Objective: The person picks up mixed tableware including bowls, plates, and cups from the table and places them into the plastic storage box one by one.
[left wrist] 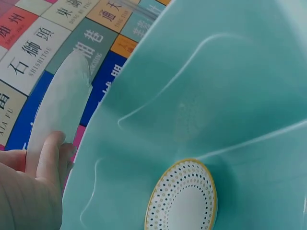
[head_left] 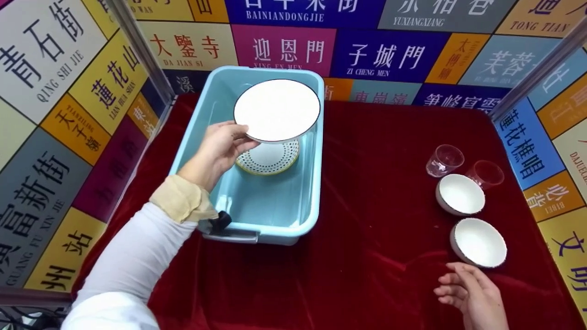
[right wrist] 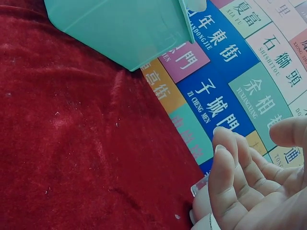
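Note:
My left hand pinches the near edge of a white plate with a thin dark rim, held above a light blue plastic tub. In the left wrist view that plate appears nearly edge-on between thumb and fingers. Below it, inside the tub, lies a dotted plate with a yellow rim, partly covered by the white one in the head view. At the lower right my right hand hovers with loosely bent fingers, holding nothing. Just beyond its fingertips sits a white bowl.
A second white bowl stands behind the first. Two clear cups are near it, one partly hidden by that bowl. Dark red cloth covers the table. Panels with printed characters wall in the back and sides.

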Tool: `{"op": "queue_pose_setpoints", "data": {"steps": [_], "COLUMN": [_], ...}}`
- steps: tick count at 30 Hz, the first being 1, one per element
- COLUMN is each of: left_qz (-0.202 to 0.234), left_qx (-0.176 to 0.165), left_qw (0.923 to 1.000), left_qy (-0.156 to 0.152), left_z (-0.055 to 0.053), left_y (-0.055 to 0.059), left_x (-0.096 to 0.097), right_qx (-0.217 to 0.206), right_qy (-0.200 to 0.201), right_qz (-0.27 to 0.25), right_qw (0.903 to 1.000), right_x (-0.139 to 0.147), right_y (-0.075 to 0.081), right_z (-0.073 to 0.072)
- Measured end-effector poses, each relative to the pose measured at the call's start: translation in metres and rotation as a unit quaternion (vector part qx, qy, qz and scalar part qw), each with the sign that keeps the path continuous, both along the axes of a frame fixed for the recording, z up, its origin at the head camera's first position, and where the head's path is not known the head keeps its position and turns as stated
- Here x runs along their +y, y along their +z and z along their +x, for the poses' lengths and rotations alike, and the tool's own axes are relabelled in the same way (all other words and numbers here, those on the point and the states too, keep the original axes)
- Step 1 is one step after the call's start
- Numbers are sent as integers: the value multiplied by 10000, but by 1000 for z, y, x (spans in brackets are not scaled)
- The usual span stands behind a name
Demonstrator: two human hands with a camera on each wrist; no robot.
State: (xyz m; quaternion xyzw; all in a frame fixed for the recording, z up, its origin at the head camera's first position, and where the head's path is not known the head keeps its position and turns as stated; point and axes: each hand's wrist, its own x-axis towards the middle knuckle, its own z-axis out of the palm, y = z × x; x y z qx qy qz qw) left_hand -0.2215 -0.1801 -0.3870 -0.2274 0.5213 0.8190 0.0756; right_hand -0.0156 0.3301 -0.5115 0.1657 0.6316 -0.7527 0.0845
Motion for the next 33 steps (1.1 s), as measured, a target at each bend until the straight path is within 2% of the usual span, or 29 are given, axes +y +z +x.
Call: {"op": "queue_pose_setpoints", "data": {"steps": [7,12,18,25,33], "left_qz": [-174,-323,-513,-726,-1280], "left_qx": [-170,-236,-428,-558,-735], "left_qw": [9996,9989,9972,9954,9890], "left_qy": [155,256,346,280,105], "left_z": [-18,-27,-33,-41,-59], "left_y": [-11,-21,-30,-32,-33], "left_x": [-7,-11,-15,-13,-9], "right_qx": [6,75,133,80,-153], "right_qy": [-12,18,-8,8,-31], "right_qz": [33,-62,-167,-249,-221], "right_qw": [10000,10000,9998,9997,9996], "right_x": [1,2,1,4,5], "right_y": [-1,-2,-2,-5,-8], "right_z": [0,0,-1,1,1]}}
